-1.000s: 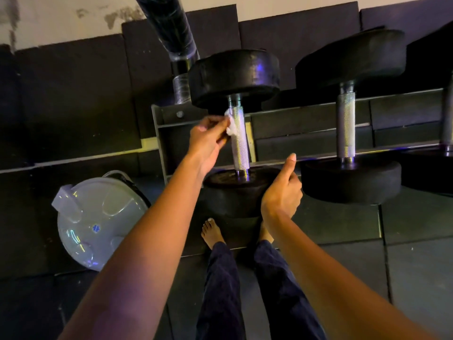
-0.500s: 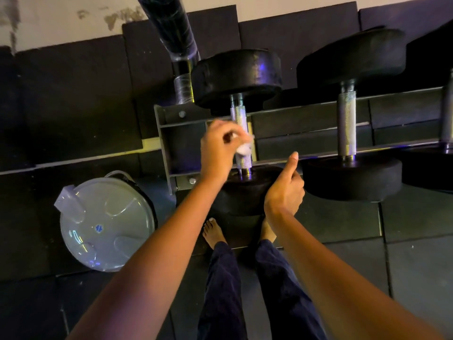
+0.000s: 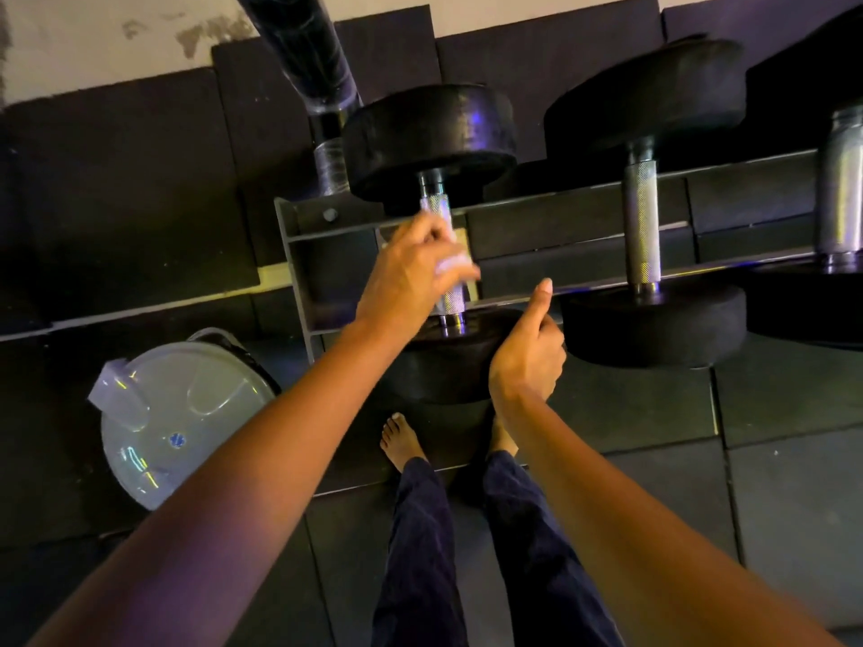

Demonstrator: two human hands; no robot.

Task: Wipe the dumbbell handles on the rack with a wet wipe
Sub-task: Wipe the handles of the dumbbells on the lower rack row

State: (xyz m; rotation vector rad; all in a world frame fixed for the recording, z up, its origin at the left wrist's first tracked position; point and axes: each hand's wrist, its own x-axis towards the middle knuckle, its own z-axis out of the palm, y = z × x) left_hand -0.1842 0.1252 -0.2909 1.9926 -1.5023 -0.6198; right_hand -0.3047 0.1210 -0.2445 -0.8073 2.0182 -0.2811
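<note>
- Head view: the left hand (image 3: 411, 273) is seen curled round the handle (image 3: 452, 298) of the leftmost dumbbell (image 3: 429, 137) on the rack (image 3: 583, 212). The wet wipe (image 3: 450, 263) is pinched between its fingers and the metal, and the hand is blurred.
- The right hand (image 3: 527, 352) is held at the edge of the near weight (image 3: 448, 366), with its fingers curled into the palm, its thumb stuck out and nothing held. Whether the weight is touched cannot be told.
- The wipe is best wrapped fully round the bar, so that the ribbed grip is covered on every side, the underside included.
- Strokes are best carried from collar to collar with a twist added, since grime is likely lodged in the ribbing.
- The dumbbell is probably best steadied at its near weight, so that it is not rolled along the rails.
- A fresh fold of the wipe is advised before the next handle (image 3: 642, 221) and the third handle (image 3: 843, 193) to the right are reached.
</note>
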